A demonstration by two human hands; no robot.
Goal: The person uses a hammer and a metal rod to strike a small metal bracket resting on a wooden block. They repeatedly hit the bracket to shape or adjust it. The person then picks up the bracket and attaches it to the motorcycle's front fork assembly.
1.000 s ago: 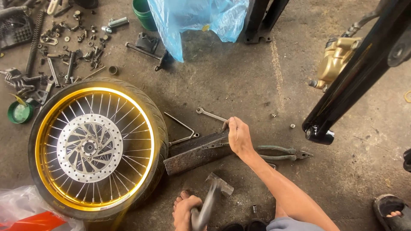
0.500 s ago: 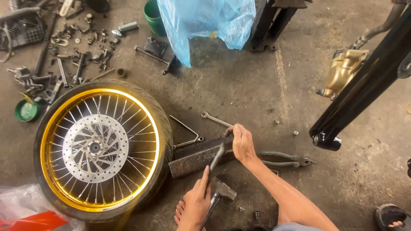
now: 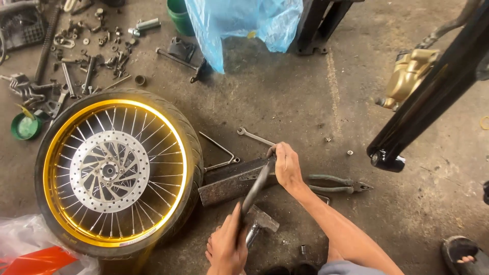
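Hammer (image 3: 254,196) gripped in the closed left hand (image 3: 226,249), its shaft angled up over the rusty steel bar (image 3: 232,183) beside the gold-rimmed wheel (image 3: 114,170); right hand (image 3: 286,165) clamps a small part on the bar's top. Best kept square, fingers away from the strike.

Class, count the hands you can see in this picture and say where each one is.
2. The left hand is at the bottom edge, gripping a hammer. The right hand is at the centre, resting on the rusty metal bar beside the gold-rimmed wheel.
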